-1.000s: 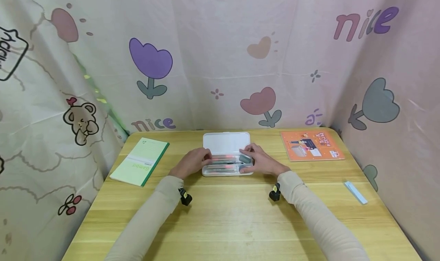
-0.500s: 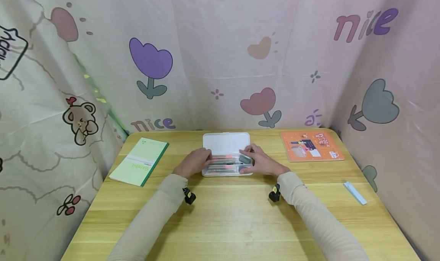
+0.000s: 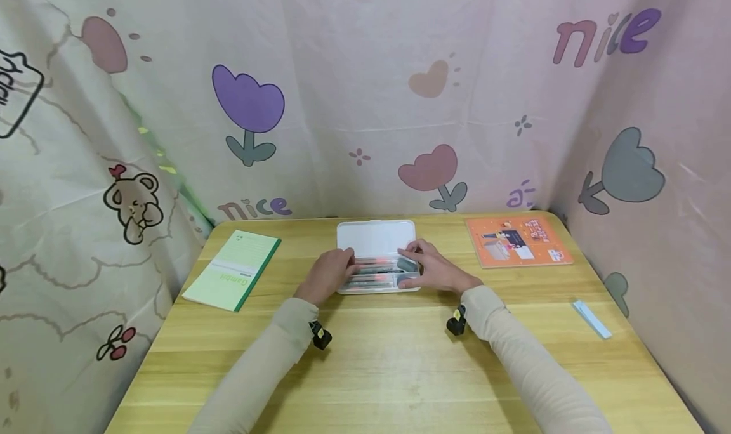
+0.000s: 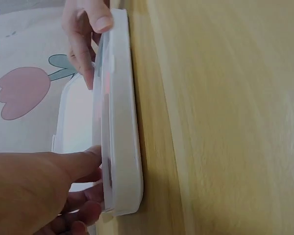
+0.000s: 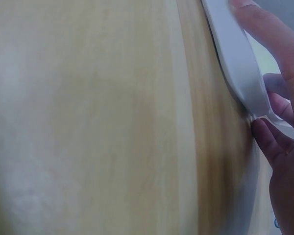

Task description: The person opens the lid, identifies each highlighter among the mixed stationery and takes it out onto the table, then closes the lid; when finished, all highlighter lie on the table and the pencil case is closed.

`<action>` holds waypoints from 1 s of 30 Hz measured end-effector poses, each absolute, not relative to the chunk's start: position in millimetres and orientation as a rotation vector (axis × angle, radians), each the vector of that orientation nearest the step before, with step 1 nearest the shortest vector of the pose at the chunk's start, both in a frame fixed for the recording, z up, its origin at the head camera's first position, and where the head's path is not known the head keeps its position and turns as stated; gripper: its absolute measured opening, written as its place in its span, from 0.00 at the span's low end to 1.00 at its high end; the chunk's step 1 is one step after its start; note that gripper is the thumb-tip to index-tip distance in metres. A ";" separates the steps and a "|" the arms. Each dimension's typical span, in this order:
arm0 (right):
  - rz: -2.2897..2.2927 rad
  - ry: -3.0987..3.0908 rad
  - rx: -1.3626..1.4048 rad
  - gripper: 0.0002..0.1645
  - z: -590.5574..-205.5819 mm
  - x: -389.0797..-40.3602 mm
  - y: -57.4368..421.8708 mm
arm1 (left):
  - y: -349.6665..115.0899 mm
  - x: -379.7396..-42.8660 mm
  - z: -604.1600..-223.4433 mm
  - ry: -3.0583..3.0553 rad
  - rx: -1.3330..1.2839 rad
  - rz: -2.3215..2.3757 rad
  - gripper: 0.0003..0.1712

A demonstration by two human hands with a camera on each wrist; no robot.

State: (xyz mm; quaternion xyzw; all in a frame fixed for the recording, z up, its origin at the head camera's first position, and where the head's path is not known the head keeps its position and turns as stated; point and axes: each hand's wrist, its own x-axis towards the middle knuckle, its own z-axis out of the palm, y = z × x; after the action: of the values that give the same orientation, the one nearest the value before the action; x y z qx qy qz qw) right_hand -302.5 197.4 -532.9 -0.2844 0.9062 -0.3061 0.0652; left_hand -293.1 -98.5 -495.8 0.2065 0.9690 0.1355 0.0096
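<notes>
A white pencil case lies open near the back middle of the table, its white lid folded back. Several pens lie inside, and a dark grey-green item is at the right end. My left hand is at the case's left end; in the left wrist view its thumb lies along the inner edge, with other fingers curled below it. What lies between those fingertips is partly hidden. My right hand grips the right end, thumb at the front and fingers farther back.
On the left of the wooden table lies a green notebook. An orange picture booklet lies at the back right, and a light blue strip-like object is nearer the right edge. A patterned curtain rises behind.
My left hand and forearm have shifted slightly right, so the fingers reach a little farther over the pencil case. The right hand and the case stay in place.
</notes>
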 end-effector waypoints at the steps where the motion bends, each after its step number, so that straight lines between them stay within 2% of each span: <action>1: -0.924 2.738 -0.862 0.58 -533.0 -302.7 197.4 | -98.7 -293.1 -496.9 3.025 0.635 0.460 0.11; 6: -0.930 2.743 -0.869 0.58 -533.8 -302.3 198.2 | -101.1 -293.9 -502.8 3.016 0.597 0.613 0.09; 17: -0.942 2.747 -0.882 0.57 -535.2 -300.7 197.6 | -111.1 -293.5 -506.9 3.053 0.680 0.695 0.08; 23: -0.944 2.747 -0.882 0.57 -535.3 -301.0 195.9 | -132.4 -292.8 -506.3 3.072 0.703 0.827 0.08; 30: -0.955 2.734 -0.858 0.58 -532.4 -301.7 197.0 | -162.7 -276.1 -504.8 2.997 0.828 0.918 0.08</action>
State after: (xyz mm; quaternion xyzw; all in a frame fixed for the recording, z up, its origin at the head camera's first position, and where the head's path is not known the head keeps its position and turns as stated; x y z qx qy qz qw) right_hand -301.7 197.0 -532.4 -0.2836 0.9035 -0.3155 0.0606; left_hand -276.1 -162.7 -504.8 0.2552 0.9232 0.2828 -0.0501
